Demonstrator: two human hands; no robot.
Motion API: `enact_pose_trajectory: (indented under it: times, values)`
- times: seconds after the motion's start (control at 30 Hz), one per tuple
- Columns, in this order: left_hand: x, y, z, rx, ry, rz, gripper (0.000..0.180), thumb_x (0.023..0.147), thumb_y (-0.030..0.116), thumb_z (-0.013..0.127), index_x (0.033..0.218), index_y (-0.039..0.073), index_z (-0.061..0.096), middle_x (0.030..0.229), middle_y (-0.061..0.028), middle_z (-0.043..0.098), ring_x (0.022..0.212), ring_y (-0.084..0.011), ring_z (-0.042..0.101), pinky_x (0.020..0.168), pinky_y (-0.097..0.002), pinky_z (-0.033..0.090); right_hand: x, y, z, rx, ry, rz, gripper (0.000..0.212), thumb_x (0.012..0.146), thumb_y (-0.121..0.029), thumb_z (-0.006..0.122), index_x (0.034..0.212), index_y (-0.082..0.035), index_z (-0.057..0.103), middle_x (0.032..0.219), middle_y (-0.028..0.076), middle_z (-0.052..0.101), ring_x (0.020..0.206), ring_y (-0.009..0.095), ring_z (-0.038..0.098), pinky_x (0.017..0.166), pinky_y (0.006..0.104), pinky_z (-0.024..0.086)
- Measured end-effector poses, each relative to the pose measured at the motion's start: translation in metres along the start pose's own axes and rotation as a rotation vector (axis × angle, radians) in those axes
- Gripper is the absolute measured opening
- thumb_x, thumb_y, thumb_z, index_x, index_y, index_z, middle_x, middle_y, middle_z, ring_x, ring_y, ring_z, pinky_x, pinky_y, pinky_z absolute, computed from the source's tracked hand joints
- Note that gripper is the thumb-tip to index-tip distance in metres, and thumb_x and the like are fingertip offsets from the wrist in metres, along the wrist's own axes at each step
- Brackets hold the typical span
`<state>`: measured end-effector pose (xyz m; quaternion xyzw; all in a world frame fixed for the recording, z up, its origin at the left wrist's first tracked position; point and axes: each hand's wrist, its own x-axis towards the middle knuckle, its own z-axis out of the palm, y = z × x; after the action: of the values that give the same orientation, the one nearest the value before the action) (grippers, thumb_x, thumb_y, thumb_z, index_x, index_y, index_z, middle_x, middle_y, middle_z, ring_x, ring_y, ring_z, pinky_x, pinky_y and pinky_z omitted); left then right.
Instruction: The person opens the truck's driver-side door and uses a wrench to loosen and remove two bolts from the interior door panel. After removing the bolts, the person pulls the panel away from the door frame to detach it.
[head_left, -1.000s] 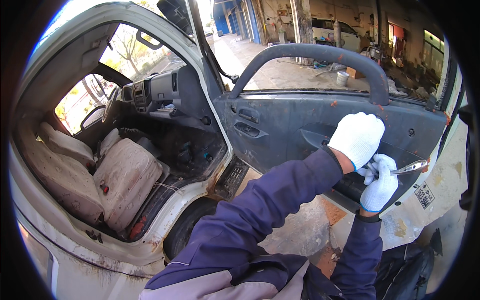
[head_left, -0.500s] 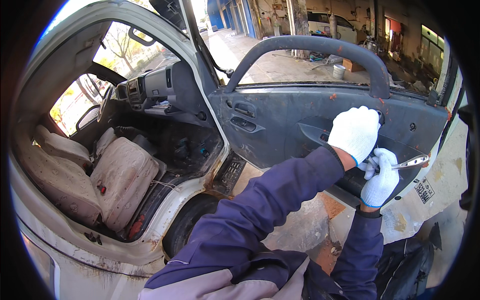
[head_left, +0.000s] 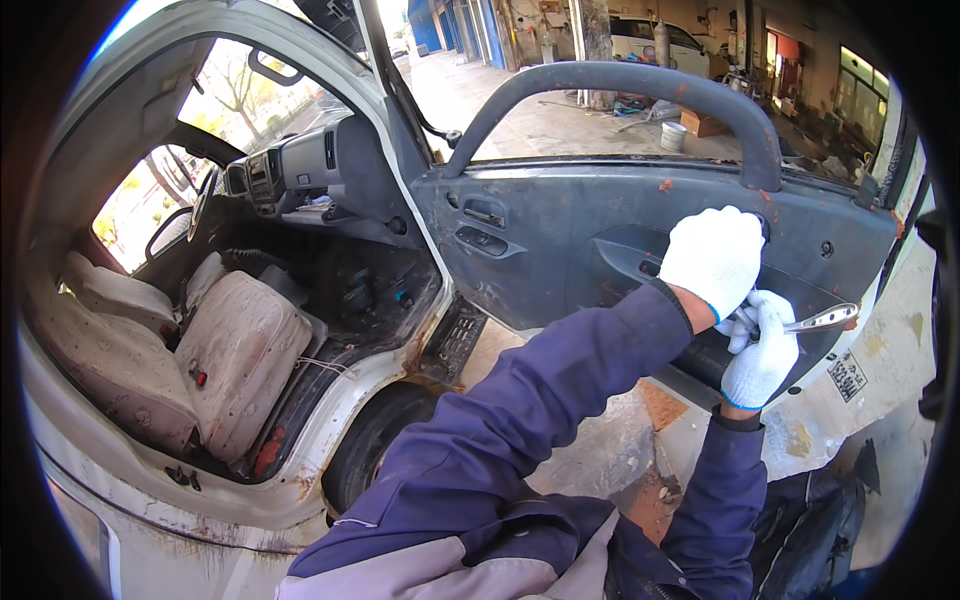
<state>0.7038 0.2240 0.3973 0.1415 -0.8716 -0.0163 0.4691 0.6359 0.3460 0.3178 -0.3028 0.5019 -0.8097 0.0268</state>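
Observation:
My left hand (head_left: 712, 258), in a white knit glove, is closed against the grey door panel (head_left: 570, 215) below the right end of its curved bar. The back of the glove faces me, and its fingers and whatever they grip are hidden. A dark round part (head_left: 765, 228) shows just beyond it. Close below, my right hand (head_left: 762, 352), gloved too, is closed round a silver metal tool (head_left: 826, 318) whose flat, holed handle sticks out to the right. The tool's other end is hidden among the fingers, near the left wrist.
The door stands open, its curved grey bar (head_left: 610, 78) arching over the window opening. Left is the cab with a stained beige seat (head_left: 245, 350), over a wheel (head_left: 365, 450). A step (head_left: 455, 335) lies by the sill. Beyond the door are a white bucket (head_left: 673, 136) and a parked vehicle (head_left: 660, 45).
The view has shifted slightly. Both hands keep nearly the same place and grip at the door panel, and the silver tool sticks out as before.

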Motion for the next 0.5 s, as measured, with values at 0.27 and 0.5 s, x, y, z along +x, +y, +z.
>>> enact_pose_trajectory:
  times: [0.27,0.5]
  values:
    - [0.001,-0.010,-0.009,-0.006,-0.061,0.086,0.015,0.101,0.018,0.069,0.109,0.008,0.077,0.101,-0.0132,0.075,0.095,-0.0301,0.076,0.083,-0.0426,0.061,-0.003,-0.001,0.010,-0.019,0.067,-0.004,0.026,0.114,-0.019,0.057,0.114,0.000,0.074,0.077,0.002,0.064,0.058,0.007,0.050,0.054,0.0245,0.035]
    - [0.002,0.001,-0.002,0.002,-0.058,-0.031,0.015,0.101,0.019,0.068,0.106,0.008,0.077,0.099,-0.0126,0.075,0.095,-0.0303,0.076,0.082,-0.0429,0.061,-0.001,-0.001,0.001,-0.006,-0.006,-0.013,0.025,0.113,-0.018,0.058,0.114,0.001,0.075,0.085,0.005,0.068,0.060,0.010,0.061,0.056,0.0244,0.050]
